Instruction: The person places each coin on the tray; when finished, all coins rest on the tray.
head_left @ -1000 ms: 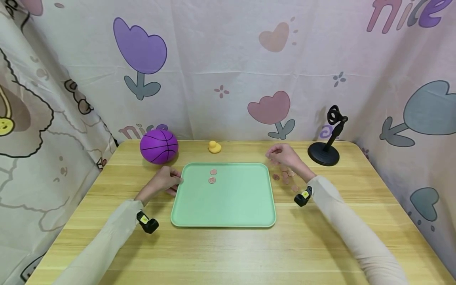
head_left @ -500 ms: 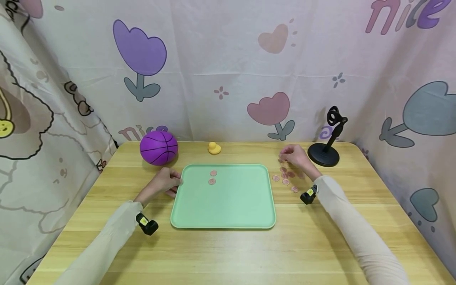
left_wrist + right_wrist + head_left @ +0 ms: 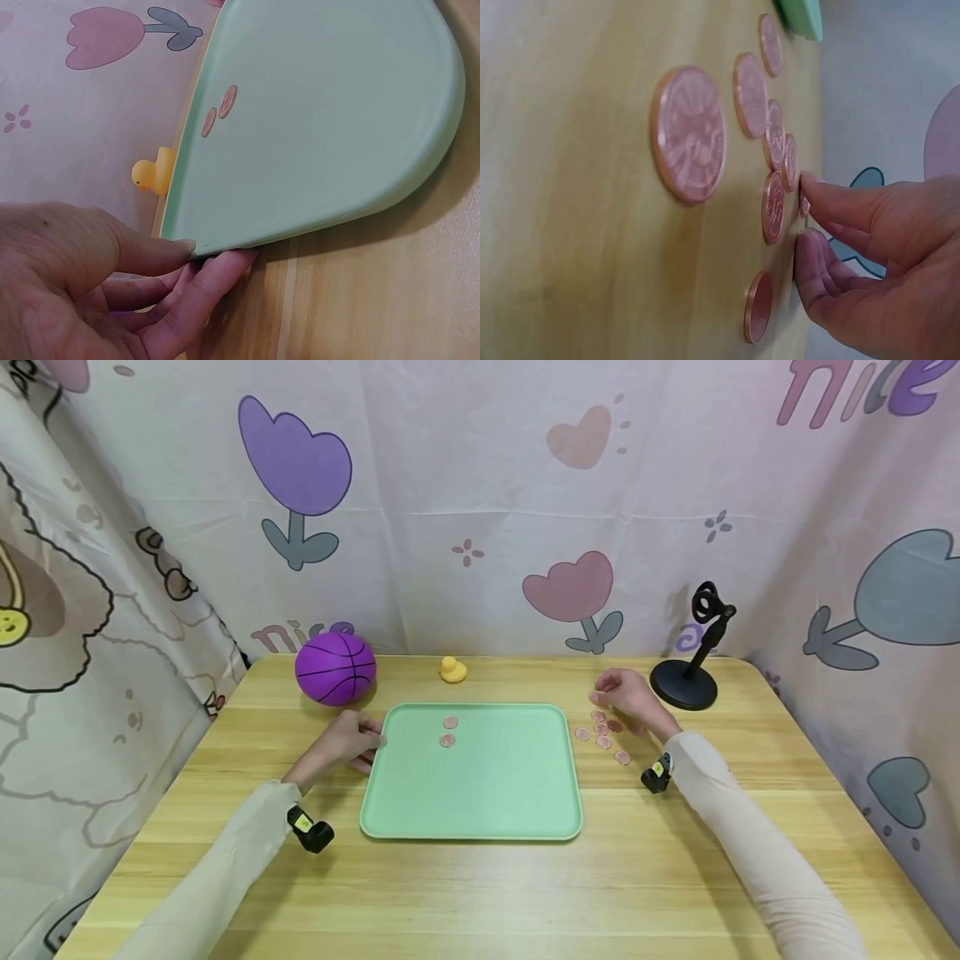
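Observation:
My left hand holds the left rim of a pale green tray, thumb on top and fingers underneath, as the left wrist view shows. Two copper coins lie flat in the tray close to its far edge. Right of the tray, my right hand is down at the tabletop. In the right wrist view its thumb and forefinger pinch a partly hidden coin between their tips. Several more copper coins lie loose beside that hand, among them a large-looking near coin and a coin by itself.
A purple basketball stands at the back left of the wooden table. Behind the tray sits a yellow rubber duck. A black stand with a round base is just behind the right hand. Printed curtains enclose the table.
My right hand has moved right from beside the tray's far right corner, uncovering loose coins, and come down on one at the back of the group. The left hand and tray stay put.

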Demonstrator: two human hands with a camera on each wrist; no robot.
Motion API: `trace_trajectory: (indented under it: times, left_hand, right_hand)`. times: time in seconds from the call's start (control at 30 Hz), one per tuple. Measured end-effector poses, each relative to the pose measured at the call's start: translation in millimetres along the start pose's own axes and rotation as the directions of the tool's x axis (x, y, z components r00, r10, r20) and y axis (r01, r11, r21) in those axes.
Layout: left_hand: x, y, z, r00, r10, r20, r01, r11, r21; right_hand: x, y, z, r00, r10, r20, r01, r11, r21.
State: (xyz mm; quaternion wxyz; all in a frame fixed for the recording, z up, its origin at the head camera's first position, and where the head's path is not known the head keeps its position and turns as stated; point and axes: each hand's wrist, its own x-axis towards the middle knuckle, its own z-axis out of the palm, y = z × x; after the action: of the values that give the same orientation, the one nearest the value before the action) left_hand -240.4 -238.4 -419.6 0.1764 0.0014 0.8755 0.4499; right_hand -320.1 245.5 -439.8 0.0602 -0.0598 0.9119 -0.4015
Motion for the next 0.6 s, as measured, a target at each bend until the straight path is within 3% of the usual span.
trace_trajectory:
  times: [0.43, 0.6]
  left_hand:
    - [0.3, 0.1, 0.8, 1.0, -0.014, -0.001, 0.014, 1.0, 0.002]
    - [-0.1, 1.2, 0.7, 1.0, -0.012, -0.003, 0.012, 1.0, 0.006]
  right_hand:
    - [1.4, -8.6, 2.5, 0.998, -0.044, -0.052, 0.038, 0.994, -0.1]
    - [0.5, -21.5, 3.9, 0.995, -0.071, -0.071, 0.065, 0.995, -0.082]
